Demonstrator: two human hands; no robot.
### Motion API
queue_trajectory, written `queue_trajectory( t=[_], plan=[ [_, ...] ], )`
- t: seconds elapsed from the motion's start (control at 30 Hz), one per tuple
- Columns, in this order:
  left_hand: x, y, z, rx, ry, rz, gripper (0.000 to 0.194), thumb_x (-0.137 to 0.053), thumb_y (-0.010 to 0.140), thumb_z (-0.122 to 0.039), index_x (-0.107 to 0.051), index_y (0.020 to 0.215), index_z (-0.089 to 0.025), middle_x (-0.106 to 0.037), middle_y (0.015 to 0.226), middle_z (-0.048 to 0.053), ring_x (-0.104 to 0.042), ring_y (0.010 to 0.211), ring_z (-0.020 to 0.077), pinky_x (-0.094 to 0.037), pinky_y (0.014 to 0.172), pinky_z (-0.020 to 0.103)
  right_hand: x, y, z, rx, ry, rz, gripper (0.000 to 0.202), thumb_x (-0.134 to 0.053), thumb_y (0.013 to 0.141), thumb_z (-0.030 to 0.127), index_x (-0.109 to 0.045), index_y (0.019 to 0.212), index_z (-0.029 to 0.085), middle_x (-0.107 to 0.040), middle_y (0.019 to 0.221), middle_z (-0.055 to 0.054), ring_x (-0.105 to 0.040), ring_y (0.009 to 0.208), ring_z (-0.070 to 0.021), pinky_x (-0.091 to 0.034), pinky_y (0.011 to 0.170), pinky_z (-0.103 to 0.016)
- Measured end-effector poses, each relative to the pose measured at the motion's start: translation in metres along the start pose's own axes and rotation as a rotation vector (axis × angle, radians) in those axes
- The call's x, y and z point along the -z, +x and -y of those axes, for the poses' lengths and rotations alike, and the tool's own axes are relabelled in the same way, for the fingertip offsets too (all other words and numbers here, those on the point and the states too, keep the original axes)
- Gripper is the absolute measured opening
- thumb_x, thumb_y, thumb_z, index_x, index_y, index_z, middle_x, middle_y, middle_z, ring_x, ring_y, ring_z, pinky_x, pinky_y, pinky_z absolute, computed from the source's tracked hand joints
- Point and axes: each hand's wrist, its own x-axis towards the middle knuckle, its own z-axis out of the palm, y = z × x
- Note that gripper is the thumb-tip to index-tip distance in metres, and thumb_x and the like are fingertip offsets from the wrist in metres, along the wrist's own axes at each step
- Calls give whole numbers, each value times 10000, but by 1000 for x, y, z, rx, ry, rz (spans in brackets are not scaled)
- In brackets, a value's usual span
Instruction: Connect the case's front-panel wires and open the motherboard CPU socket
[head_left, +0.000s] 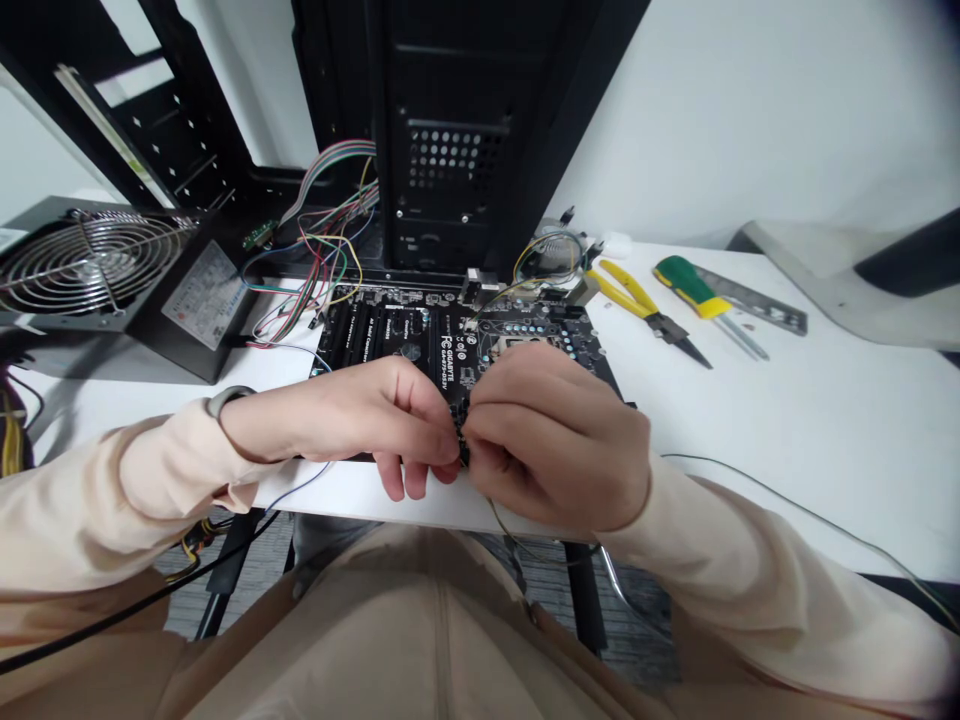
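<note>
A black Gigabyte motherboard lies flat on the white table, its front edge towards me. At that edge my left hand is closed, thumb and forefinger pinched together. Whatever it grips is hidden. My right hand is closed beside it, fingers curled, with the fingertips almost touching the left ones. From under the right fingers a thin yellowish wire hangs over the table edge, and the hand seems to pinch it. Dark pins or connectors show in the narrow gap between my hands.
Behind the board stands a black computer case. A power supply with a fan grille sits left, near loose coloured wires. On the right lie yellow-handled pliers, a green-and-yellow screwdriver, a metal strip and a stand base.
</note>
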Motion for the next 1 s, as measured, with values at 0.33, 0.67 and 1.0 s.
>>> queue_trajectory(
  t=[0.33,0.67,1.0],
  plan=[
    [6,-4,-3,-93,-90,-89,63,-646,684,-118,-682,732,-136,-650,579,-15,-605,487,90,-522,440,154,7,9,-7,-323,428,-4,147,-520,826,84,-600,735,169,-644,704,-10,-586,668,-99,-492,606,-233],
    [8,-4,-4,-231,-315,-251,36,-647,594,-104,-625,619,-118,-651,577,-9,-580,424,83,-550,393,190,-3,4,-9,-423,798,-36,105,-597,841,118,-674,788,165,-674,772,-21,-615,736,-79,-494,666,-195],
    [9,-3,-5,-239,-321,-304,64,-660,552,-89,-636,603,-119,-645,561,-8,-578,409,89,-540,376,190,-12,-1,-11,-459,1131,-88,119,-628,854,274,-711,791,218,-641,731,-7,-598,719,-105,-491,675,-260]
  ],
)
